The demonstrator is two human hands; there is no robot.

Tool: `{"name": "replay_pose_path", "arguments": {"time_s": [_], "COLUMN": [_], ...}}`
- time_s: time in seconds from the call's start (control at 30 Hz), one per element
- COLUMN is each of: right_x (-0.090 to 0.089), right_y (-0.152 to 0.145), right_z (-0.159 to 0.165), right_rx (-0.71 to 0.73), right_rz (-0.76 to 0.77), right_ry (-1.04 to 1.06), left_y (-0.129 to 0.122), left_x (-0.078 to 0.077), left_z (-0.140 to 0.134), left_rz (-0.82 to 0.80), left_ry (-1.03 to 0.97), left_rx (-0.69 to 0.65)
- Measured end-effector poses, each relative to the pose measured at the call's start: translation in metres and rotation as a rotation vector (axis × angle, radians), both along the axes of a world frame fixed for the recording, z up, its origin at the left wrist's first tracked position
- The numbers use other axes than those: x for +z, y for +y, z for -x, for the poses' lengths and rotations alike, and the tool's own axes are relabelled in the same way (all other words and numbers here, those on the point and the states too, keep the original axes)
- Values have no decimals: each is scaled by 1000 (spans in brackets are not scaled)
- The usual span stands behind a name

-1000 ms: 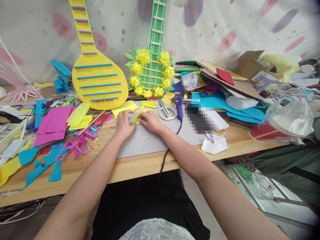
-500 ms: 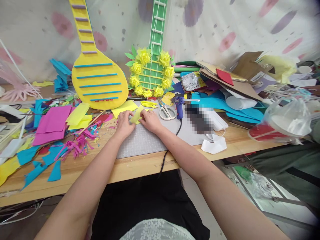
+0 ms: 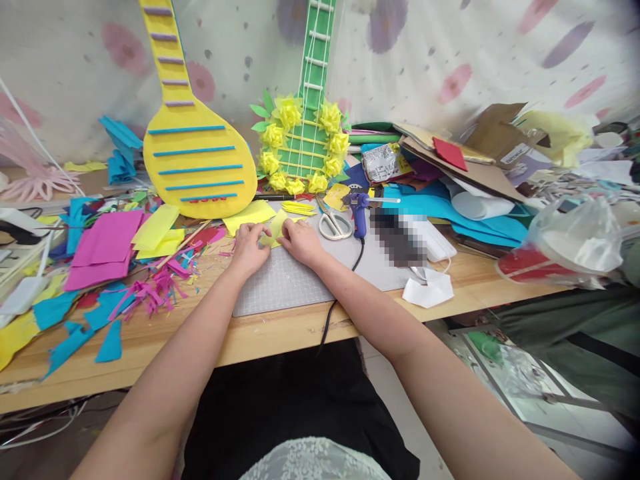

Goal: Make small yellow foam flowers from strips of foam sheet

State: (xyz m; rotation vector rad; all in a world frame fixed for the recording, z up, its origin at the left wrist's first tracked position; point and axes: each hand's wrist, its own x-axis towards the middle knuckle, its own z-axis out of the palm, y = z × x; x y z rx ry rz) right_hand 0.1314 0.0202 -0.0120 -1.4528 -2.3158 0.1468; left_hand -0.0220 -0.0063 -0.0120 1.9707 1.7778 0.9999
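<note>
With the yellow paper (image 3: pixel 277 225) at the far part of the grey mat (image 3: pixel 280 287), fingers of the left hand (image 3: pixel 250 248) and right hand (image 3: pixel 302 243) holding its opposite sides, light, even pressure should work best, since a hard pinch would probably crease it.

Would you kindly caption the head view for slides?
Left hand and right hand handle yellow paper over a cutting mat.
</note>
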Motion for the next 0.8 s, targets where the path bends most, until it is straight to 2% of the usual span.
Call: {"name": "replay_pose_path", "arguments": {"time_s": [0.4, 0.8], "right_x": [1, -1], "right_y": [-1, -1], "right_z": [0, 2], "right_rx": [-19, -40], "right_rz": [12, 4], "right_ry": [-13, -34], "left_y": [3, 3], "left_x": [-2, -2], "left_z": [-7, -7], "left_rz": [5, 8], "left_ry": [82, 108], "left_rx": [88, 52]}}
